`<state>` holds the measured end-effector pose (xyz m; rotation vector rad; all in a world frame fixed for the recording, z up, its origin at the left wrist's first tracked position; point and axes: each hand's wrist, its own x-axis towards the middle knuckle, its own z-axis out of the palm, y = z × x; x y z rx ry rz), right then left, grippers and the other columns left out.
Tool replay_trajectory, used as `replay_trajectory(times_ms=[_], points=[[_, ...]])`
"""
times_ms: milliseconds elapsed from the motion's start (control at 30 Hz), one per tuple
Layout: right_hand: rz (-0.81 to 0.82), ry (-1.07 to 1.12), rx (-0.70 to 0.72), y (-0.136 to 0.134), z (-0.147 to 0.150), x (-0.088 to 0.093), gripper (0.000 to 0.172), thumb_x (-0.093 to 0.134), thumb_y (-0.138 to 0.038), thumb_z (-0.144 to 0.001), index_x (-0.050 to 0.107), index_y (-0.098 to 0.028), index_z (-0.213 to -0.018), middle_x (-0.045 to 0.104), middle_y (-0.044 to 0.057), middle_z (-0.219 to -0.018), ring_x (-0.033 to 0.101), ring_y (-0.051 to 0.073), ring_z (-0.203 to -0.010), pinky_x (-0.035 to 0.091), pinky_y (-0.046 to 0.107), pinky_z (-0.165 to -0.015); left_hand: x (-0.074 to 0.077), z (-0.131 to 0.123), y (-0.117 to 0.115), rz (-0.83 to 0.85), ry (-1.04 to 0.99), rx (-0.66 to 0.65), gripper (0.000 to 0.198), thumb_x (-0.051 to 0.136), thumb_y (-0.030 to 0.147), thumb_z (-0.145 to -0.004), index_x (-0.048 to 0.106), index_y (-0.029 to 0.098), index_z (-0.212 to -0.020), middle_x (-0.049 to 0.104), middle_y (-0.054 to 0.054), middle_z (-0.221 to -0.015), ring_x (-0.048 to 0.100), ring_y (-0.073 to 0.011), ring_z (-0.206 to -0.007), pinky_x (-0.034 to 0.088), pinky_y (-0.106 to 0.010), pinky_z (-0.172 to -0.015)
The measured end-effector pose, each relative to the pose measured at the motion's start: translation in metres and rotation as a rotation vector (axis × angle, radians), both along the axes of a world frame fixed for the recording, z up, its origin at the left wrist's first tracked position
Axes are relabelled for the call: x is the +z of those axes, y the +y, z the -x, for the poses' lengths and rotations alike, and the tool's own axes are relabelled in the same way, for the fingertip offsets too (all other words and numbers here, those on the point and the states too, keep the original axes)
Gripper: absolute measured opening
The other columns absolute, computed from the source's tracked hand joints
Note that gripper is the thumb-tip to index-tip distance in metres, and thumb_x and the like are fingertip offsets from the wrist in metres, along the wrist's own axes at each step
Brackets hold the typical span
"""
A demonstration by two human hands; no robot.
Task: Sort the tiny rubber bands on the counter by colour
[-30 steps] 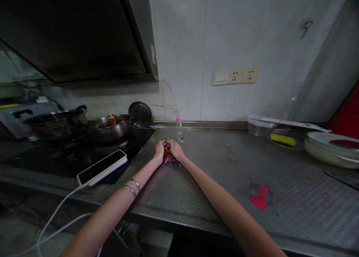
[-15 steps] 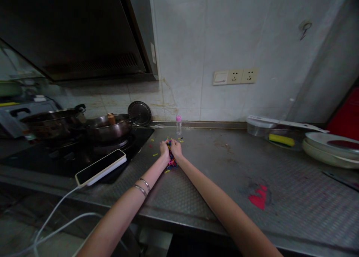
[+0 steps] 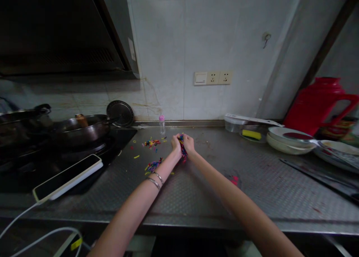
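Note:
My left hand (image 3: pixel 176 144) and my right hand (image 3: pixel 188 143) are cupped together just above or on the metal counter. A bunch of small colourful rubber bands (image 3: pixel 183 152) is squeezed between them, part of it hidden by the fingers. To the left of my hands lie two loose heaps: one heap of rubber bands (image 3: pixel 152 143) farther back, and a nearer heap of bands (image 3: pixel 153 165) beside my left wrist. A few single yellow and red bands are scattered around them. Behind the heaps stands a small clear bottle (image 3: pixel 162 127) with a pink cap.
At left, a phone (image 3: pixel 67 177) with a cable lies by the black stove, where pans (image 3: pixel 84 126) stand. To the right are a plastic container (image 3: pixel 232 124), a yellow sponge (image 3: pixel 251 134), stacked bowls (image 3: pixel 288 143) and a red jug (image 3: pixel 311 103). Red scraps (image 3: pixel 233 180) lie nearer me.
My hands have moved right along the counter with a bunch of rubber bands between them, and two heaps now show to their left. The view has turned right, bringing the red jug further in.

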<state>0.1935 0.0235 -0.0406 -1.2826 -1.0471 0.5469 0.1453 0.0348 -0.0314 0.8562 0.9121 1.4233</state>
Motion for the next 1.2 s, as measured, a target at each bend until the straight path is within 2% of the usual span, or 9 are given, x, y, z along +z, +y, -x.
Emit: replay_trajectory(times_ms=[200,300,433,567,733,800,933,1033,1200], points=[[0.010,-0.059,-0.063,-0.020,-0.043,-0.004,0.042,0.031,-0.042,-0.076,0.060,-0.012,-0.069,0.062,0.005,-0.068,0.052,0.015,-0.062,0.039,0.021,-0.057,-0.014,-0.038,-0.008,0.008,0.015,-0.038,0.037,0.029,0.030,-0.082,0.059,0.012,-0.095,0.062,-0.010,-0.102,0.060,-0.0144,-0.086,0.045,-0.025,-0.075],[0.049,-0.250,-0.055,-0.028,-0.058,-0.003,0.042,0.030,-0.041,-0.078,0.061,-0.014,-0.068,0.063,0.006,-0.069,0.053,0.017,-0.065,0.038,0.022,-0.059,-0.018,-0.040,-0.008,-0.007,0.053,-0.072,0.034,0.032,0.027,-0.080,0.061,0.011,-0.090,0.063,-0.012,-0.099,0.060,-0.0156,-0.085,0.045,-0.027,-0.077],[0.115,-0.537,-0.034,-0.036,-0.077,-0.001,0.040,0.030,-0.035,-0.082,0.061,-0.014,-0.068,0.064,0.007,-0.070,0.054,0.016,-0.066,0.036,0.023,-0.061,-0.015,-0.028,-0.006,-0.102,0.158,-0.192,0.031,0.035,0.021,-0.076,0.064,0.011,-0.076,0.066,-0.011,-0.084,0.061,-0.0167,-0.078,0.044,-0.032,-0.080],[0.158,-0.768,-0.068,-0.040,-0.093,0.001,0.037,0.033,-0.029,-0.083,0.062,-0.014,-0.068,0.061,0.008,-0.069,0.052,0.016,-0.067,0.036,0.023,-0.066,-0.006,-0.002,-0.005,-0.214,0.372,-0.207,0.026,0.040,0.018,-0.072,0.065,0.013,-0.067,0.067,-0.010,-0.080,0.060,-0.0172,-0.079,0.043,-0.032,-0.082],[0.070,-0.920,-0.066,-0.055,-0.090,0.012,0.031,0.037,-0.028,-0.084,0.063,-0.012,-0.091,0.057,0.013,-0.093,0.049,0.020,-0.092,0.035,0.028,-0.082,0.008,0.044,0.000,-0.399,0.663,-0.205,0.022,0.046,0.020,-0.070,0.067,0.014,-0.070,0.067,-0.008,-0.081,0.059,-0.0186,-0.081,0.043,-0.032,-0.081],[-0.012,-0.995,0.026,-0.066,-0.076,0.018,0.032,0.039,-0.031,-0.084,0.060,-0.013,-0.100,0.054,0.013,-0.101,0.046,0.020,-0.099,0.034,0.030,-0.088,0.015,0.066,0.003,-0.466,0.787,-0.190,0.023,0.046,0.021,-0.070,0.068,0.014,-0.072,0.067,-0.008,-0.081,0.058,-0.0186,-0.081,0.043,-0.031,-0.080],[-0.159,-1.153,0.334,-0.090,-0.037,0.021,0.042,0.042,-0.043,-0.082,0.052,-0.016,-0.114,0.046,0.012,-0.119,0.041,0.021,-0.111,0.032,0.035,-0.095,0.034,0.113,0.006,-0.579,1.094,-0.195,0.026,0.044,0.021,-0.071,0.067,0.013,-0.078,0.067,-0.007,-0.082,0.058,-0.0176,-0.080,0.043,-0.028,-0.077],[-0.155,-1.168,0.482,-0.104,-0.009,0.015,0.060,0.042,-0.054,-0.079,0.044,-0.013,-0.123,0.038,0.015,-0.129,0.034,0.024,-0.120,0.030,0.037,-0.098,0.046,0.146,0.000,-0.637,1.334,-0.287,0.028,0.044,0.023,-0.071,0.067,0.012,-0.082,0.067,-0.006,-0.081,0.058,-0.0163,-0.075,0.043,-0.025,-0.072],[-0.100,-1.163,0.599,-0.111,0.028,0.008,0.080,0.039,-0.067,-0.072,0.037,-0.011,-0.129,0.033,0.019,-0.134,0.029,0.029,-0.124,0.028,0.041,-0.100,0.054,0.190,-0.014,-0.692,1.569,-0.518,0.026,0.043,0.021,-0.069,0.066,0.014,-0.079,0.066,-0.003,-0.075,0.057,-0.0130,-0.069,0.041,-0.020,-0.065]])
